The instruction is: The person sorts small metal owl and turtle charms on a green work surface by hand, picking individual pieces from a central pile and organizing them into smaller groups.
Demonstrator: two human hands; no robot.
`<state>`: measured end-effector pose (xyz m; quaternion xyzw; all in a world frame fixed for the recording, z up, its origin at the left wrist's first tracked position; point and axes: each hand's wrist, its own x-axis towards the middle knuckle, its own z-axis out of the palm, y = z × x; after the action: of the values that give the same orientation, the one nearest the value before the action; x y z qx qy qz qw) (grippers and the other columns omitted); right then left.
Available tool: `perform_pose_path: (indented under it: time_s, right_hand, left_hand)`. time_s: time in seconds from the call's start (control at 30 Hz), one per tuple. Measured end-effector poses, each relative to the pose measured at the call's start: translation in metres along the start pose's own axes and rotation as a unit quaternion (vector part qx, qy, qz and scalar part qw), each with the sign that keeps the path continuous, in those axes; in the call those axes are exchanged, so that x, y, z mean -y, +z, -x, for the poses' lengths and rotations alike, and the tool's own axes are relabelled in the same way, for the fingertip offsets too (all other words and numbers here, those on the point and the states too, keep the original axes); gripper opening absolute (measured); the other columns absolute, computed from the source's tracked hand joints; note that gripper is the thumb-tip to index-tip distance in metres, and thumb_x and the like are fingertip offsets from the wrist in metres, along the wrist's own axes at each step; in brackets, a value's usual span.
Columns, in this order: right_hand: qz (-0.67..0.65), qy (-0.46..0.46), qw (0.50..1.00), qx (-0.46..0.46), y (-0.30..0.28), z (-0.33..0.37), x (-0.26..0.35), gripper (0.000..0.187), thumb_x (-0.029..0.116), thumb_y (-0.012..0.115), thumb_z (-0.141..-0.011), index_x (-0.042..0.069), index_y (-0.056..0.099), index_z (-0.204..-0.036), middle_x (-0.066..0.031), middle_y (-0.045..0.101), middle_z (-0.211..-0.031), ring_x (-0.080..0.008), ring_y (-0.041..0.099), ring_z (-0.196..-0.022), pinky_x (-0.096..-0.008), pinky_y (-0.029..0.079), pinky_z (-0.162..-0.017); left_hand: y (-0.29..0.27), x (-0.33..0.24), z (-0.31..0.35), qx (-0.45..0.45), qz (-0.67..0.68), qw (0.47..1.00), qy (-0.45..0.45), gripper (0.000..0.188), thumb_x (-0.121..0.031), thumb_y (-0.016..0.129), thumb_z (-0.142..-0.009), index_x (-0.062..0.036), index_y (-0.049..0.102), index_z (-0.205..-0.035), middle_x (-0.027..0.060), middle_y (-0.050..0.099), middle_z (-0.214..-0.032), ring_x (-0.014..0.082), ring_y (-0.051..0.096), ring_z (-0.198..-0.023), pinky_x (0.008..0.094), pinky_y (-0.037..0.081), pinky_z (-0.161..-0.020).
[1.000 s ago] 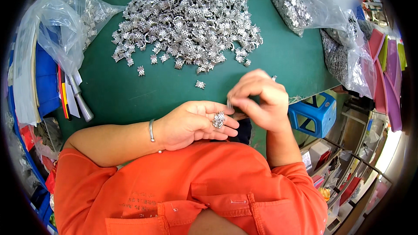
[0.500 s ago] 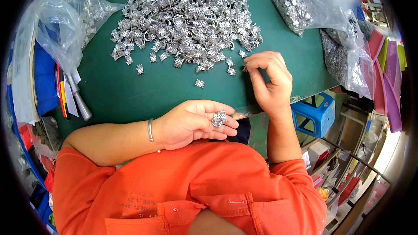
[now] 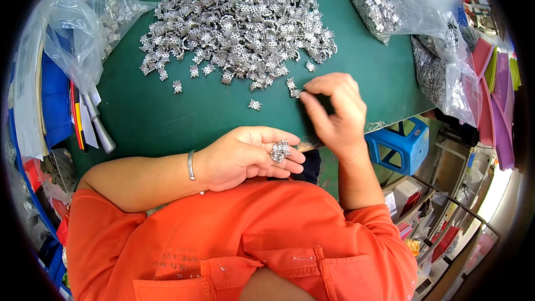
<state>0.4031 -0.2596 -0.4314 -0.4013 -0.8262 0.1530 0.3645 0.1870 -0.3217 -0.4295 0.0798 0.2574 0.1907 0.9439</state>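
A big heap of small silver metal clasps [image 3: 242, 19] lies on the green table [image 3: 150, 117]. My left hand [image 3: 245, 155] rests palm up at the table's near edge and holds a small bunch of joined clasps [image 3: 280, 150] on its fingers. My right hand [image 3: 333, 108] reaches forward to the heap's near right fringe, its fingertips pinching a single loose clasp [image 3: 294, 92]. Another stray clasp [image 3: 255, 105] lies on the table just left of it. A silver bracelet [image 3: 191, 165] circles my left wrist.
Clear plastic bags of more clasps sit at the back right [image 3: 390, 8] and the left [image 3: 83, 28]. A metal-handled tool [image 3: 100, 128] and coloured sheets lie at the left edge. A blue plastic stool [image 3: 401, 145] stands below the table's right side.
My right hand left my left hand, moved forward to the heap's edge and closed its fingertips on a loose clasp. The left hand stayed put with its bunch.
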Motion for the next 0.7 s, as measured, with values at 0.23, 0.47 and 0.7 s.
perform_pose_path:
  time_s: [0.23,0.47,0.7]
  right_hand:
    - [0.004,-0.023,0.999,0.023,0.004,0.003,-0.001,0.021,-0.004,0.073,-0.072,0.009,0.065,-0.086,-0.002,0.07,-0.088,-0.0244,0.064,-0.086,-0.0354,0.044,-0.077]
    - [-0.001,-0.022,0.999,0.041,0.006,0.005,0.002,0.02,-0.003,0.073,-0.072,0.011,0.065,-0.084,-0.0018,0.068,-0.084,-0.0251,0.063,-0.084,-0.0356,0.044,-0.077]
    - [0.012,-0.003,1.0,-0.028,0.01,-0.008,0.0,0.019,-0.001,0.075,-0.073,0.011,0.065,-0.085,-0.0012,0.068,-0.085,-0.0245,0.063,-0.085,-0.0367,0.043,-0.078]
  left_hand:
    - [0.001,0.0,0.001,-0.002,-0.005,1.0,0.002,0.055,0.006,0.046,-0.087,0.0059,0.042,-0.142,0.0231,0.057,-0.134,0.0343,0.058,-0.125,0.0409,0.047,-0.105]
    - [0.001,0.0,0.0,-0.005,0.004,1.0,0.0,0.056,0.007,0.045,-0.087,0.0054,0.043,-0.142,0.0229,0.057,-0.134,0.0336,0.059,-0.124,0.0406,0.047,-0.105]
    - [-0.001,0.001,-0.001,0.001,0.008,1.0,-0.002,0.056,0.007,0.046,-0.086,0.0053,0.043,-0.142,0.0227,0.057,-0.134,0.0334,0.059,-0.124,0.0407,0.047,-0.105]
